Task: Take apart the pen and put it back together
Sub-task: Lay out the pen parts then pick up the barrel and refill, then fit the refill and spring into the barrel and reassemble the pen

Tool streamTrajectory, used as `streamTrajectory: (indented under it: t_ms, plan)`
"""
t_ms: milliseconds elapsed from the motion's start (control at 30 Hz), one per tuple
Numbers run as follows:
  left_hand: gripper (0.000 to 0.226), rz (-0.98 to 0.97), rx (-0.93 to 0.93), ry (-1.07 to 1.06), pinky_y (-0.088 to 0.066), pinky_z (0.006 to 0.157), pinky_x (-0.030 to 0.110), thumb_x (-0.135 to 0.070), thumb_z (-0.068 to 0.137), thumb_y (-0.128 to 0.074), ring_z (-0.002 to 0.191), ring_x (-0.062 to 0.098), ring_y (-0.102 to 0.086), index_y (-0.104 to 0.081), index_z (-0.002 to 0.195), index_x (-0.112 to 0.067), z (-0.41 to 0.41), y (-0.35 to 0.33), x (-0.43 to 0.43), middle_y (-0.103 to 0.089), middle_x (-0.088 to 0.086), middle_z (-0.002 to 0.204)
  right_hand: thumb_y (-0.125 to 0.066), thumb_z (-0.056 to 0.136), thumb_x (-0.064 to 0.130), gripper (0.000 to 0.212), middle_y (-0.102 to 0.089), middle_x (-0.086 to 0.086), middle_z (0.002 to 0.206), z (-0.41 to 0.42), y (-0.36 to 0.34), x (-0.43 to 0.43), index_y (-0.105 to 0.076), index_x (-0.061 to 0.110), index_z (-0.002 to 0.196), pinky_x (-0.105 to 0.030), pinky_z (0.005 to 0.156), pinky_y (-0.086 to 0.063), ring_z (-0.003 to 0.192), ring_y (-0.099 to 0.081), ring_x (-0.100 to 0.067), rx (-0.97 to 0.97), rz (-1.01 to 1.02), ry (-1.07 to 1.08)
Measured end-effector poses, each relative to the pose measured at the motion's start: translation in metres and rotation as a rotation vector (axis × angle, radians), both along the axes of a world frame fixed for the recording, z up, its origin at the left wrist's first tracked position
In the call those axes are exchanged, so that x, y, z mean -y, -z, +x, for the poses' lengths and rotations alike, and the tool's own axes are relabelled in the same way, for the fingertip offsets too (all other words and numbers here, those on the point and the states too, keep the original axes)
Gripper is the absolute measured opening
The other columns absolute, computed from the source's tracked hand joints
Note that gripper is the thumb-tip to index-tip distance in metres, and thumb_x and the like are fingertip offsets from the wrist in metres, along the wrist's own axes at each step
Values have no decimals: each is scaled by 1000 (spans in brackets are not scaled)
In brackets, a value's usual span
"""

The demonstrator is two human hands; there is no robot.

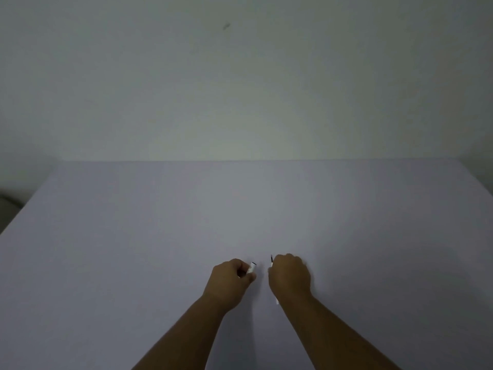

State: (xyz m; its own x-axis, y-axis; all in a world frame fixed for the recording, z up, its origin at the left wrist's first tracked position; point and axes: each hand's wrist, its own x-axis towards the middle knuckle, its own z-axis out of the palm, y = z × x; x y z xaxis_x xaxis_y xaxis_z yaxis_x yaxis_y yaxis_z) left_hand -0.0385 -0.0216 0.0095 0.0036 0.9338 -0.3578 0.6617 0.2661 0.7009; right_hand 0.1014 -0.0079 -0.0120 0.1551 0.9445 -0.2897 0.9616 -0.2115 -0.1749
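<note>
My left hand point(231, 281) is closed around a short white pen cap point(251, 268) with a dark end that sticks out past my thumb. My right hand point(289, 276) is closed around the white pen body point(277, 300); its dark tip pokes up above my fingers and its white rear end shows below my wrist. The cap and the pen tip are apart, with a small gap between them. Both hands hover just over the table, near the front middle. Most of the pen body is hidden inside my right fist.
A plain pale lavender table point(240, 209) spreads out in front of me and meets a bare wall point(240, 89) at the back. The table's left edge drops off toward a dark floor corner point(8, 206).
</note>
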Motion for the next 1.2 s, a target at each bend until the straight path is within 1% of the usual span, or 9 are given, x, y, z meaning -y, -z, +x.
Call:
streamTrajectory:
  t_ms: [167,267,333,467,633,800,967,1067,1200]
  plan:
    - [15,-10,-10,5,-56,67,29,-31,83,-64,66,12,-57,-65,89,-17,-2,-1,-1,-61,-4,81,-49,89,19,23,-68,-8,105,-4,-4,0,-68,8,97,-29,73,-50,98,-64,-25,-156,-22,138]
    - [12,3,-35,32,-44,58,16,-30,83,-65,67,10,-55,-65,85,-19,-1,-1,-2,-63,-2,82,-52,88,28,27,-71,-9,88,0,-12,-5,-69,7,89,-31,67,-51,80,-65,-24,-413,100,297]
    - [12,4,-45,46,-40,55,13,-30,82,-65,67,9,-54,-66,86,-18,1,-1,-2,-63,-2,81,-56,89,27,24,-68,-6,76,7,-19,-9,-68,6,85,-26,60,-47,68,-59,-18,-638,229,423]
    - [13,6,-60,75,-37,54,13,-29,82,-66,69,9,-52,-66,88,-18,8,-3,-2,-60,-3,81,-59,89,27,22,-65,-2,72,16,-27,-13,-68,8,86,-26,64,-47,69,-60,-19,-897,358,584]
    - [13,18,-63,83,-37,53,14,-29,83,-65,63,6,-49,-66,89,-17,15,-4,-2,-59,-3,80,-59,89,28,21,-66,-1,73,17,-24,-9,-68,10,84,-19,54,-41,61,-54,-8,-940,356,585]
    - [16,28,-70,84,-37,55,13,-31,84,-63,67,8,-51,-66,92,-17,16,-5,0,-60,-4,81,-59,88,28,17,-65,5,68,23,-25,-3,-65,18,77,-13,50,-38,57,-55,-4,-957,354,587]
    - [11,42,-56,85,-37,55,13,-31,84,-64,67,7,-52,-64,85,-20,21,-8,0,-62,-4,81,-60,86,26,19,-70,-7,76,21,-26,2,-64,21,68,-21,56,-45,63,-57,-13,-1003,267,520]
    - [12,59,-53,83,-38,57,13,-31,83,-64,70,10,-54,-66,87,-19,23,-9,-1,-63,-4,83,-61,84,26,22,-67,-3,72,21,-27,5,-63,23,63,-23,57,-44,61,-52,-12,-990,174,454]
    - [14,52,-60,90,-37,55,14,-31,83,-64,66,7,-52,-66,90,-19,23,-9,0,-62,-4,83,-65,84,30,20,-63,2,68,25,-33,3,-64,18,68,-21,57,-43,62,-52,-12,-1054,218,496]
